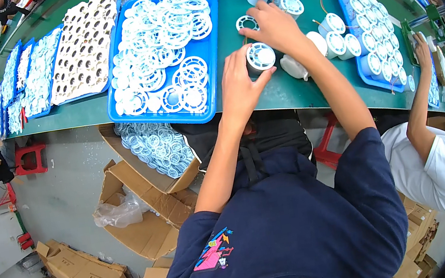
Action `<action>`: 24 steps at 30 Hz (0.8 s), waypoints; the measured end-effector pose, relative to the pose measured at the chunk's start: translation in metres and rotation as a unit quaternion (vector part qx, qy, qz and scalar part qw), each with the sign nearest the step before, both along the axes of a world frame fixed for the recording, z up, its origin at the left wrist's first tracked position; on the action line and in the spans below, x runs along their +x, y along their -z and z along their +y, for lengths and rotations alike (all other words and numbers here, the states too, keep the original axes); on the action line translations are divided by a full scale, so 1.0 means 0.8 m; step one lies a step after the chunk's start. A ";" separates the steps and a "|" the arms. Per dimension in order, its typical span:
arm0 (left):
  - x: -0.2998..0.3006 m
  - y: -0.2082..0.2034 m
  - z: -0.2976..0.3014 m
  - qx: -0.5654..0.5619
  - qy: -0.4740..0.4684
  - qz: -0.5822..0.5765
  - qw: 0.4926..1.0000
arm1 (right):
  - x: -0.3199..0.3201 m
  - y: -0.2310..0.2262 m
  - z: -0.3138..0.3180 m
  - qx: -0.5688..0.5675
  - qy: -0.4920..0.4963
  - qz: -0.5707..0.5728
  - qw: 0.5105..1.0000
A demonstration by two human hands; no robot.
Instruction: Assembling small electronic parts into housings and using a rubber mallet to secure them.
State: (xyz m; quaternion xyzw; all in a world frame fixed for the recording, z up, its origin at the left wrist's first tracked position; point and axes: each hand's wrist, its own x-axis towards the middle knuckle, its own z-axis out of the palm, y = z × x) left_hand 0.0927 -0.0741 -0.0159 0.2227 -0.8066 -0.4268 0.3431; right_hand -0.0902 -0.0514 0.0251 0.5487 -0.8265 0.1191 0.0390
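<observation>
My left hand (pixel 241 80) is wrapped round a white cylindrical housing (pixel 261 57) with a slotted round top, upright at the front of the green bench. Just beyond it my right hand (pixel 276 26) has its thumb and fingers closed at the edge of a white slotted ring (pixel 246 22). A short brown wire shows below that ring, by my left fingertips. Beside my right wrist lies a crumpled white bag or cloth (pixel 295 68). Several similar white housings (pixel 333 23), some with wires, stand to the right of my right arm.
A blue tray (pixel 210 92) of loose white rings and discs lies at left, with a tray of beige moulded parts (pixel 83 47) beyond. Another blue tray (pixel 373 79) holds housings at right. Below the bench sits a cardboard box (pixel 150 175) of rings. A co-worker's arm (pixel 420 109) reaches in at right.
</observation>
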 end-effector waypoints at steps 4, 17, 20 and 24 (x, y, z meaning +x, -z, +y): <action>-0.001 -0.001 0.001 0.006 0.005 -0.010 1.000 | -0.011 0.009 0.000 0.008 -0.022 0.024 0.999; -0.003 0.001 0.003 0.007 0.002 -0.014 1.000 | 0.005 -0.025 -0.024 0.140 -0.013 -0.021 0.990; -0.002 -0.001 0.004 0.011 0.003 -0.016 1.000 | 0.007 -0.026 -0.019 0.149 -0.002 -0.032 0.988; 0.004 0.002 -0.001 -0.001 -0.005 0.000 1.000 | 0.014 -0.041 0.010 -0.047 -0.019 -0.105 0.993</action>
